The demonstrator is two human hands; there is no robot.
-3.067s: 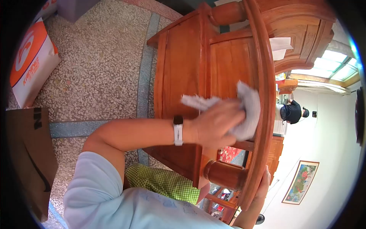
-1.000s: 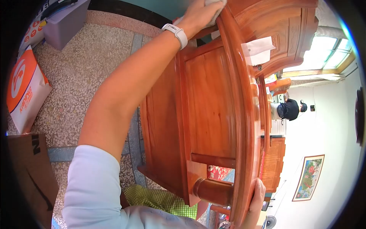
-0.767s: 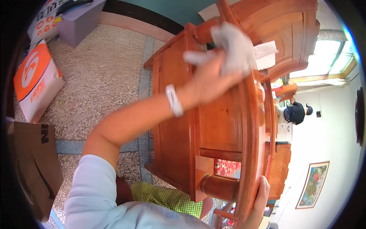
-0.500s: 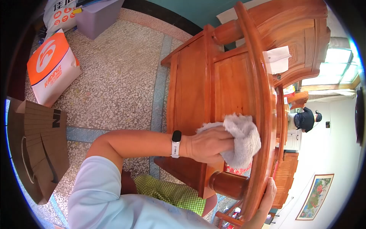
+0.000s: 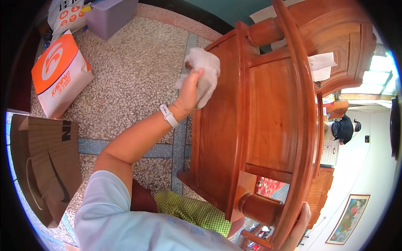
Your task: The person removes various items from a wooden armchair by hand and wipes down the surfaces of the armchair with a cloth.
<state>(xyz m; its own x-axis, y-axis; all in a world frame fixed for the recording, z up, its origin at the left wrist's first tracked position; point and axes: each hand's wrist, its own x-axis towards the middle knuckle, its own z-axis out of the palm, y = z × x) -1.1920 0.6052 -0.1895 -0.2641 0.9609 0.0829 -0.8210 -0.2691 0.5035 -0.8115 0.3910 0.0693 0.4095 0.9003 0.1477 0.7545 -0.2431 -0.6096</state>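
The view is turned sideways. My left hand (image 5: 189,94), with a pale band on its wrist, is closed around a light grey cloth (image 5: 207,75). It presses the cloth against the front edge of a reddish wooden bench (image 5: 222,121), at the end farther from me. My right hand (image 5: 299,221) is at the lower right, wrapped against the outer side of the bench's armrest (image 5: 299,142). Some of its fingers are hidden behind the wood. A white piece of paper or cloth (image 5: 321,66) hangs over the bench near the backrest.
On the speckled floor stand an orange and white bag (image 5: 63,79), a brown paper bag (image 5: 52,163) and a grey-purple bin (image 5: 111,19). A person in a black top (image 5: 344,129) is in the background. A framed flower picture (image 5: 348,218) hangs on the white wall.
My left hand has carried the cloth from the inner panel near the armrest to the bench's front edge, up and left in view. My right hand remains at the armrest.
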